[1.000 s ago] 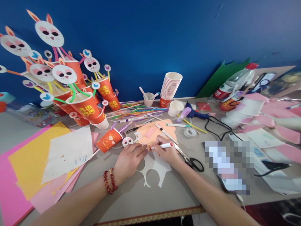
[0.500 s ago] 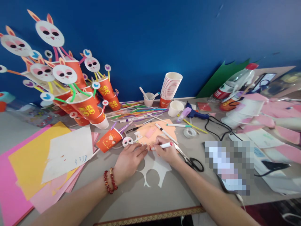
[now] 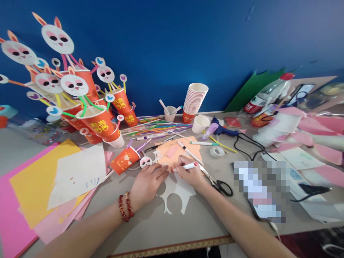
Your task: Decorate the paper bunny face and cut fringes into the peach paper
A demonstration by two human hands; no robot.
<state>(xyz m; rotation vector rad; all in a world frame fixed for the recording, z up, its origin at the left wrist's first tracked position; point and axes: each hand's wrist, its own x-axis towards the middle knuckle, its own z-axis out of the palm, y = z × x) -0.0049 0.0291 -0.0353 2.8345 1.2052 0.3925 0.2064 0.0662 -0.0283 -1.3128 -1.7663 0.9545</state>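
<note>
No visible change over the last second: left hand [image 3: 147, 182] stays flat, fingers apart, on the white cut paper sheet [image 3: 176, 195]. Right hand [image 3: 189, 172], at frame centre, keeps its grip clamped on the white red-capped marker pen [image 3: 186, 166]; work appears mid-stroke

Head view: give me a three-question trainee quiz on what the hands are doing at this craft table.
1. True or false: the right hand holds a white marker pen with a red cap.
2. What lies just right of that hand: A black-handled scissors, B stapler, C ruler?
3. What does the left hand press on?

Key:
1. True.
2. A.
3. The white cut-out paper sheet, at the edge of the orange paper sheet.
</note>
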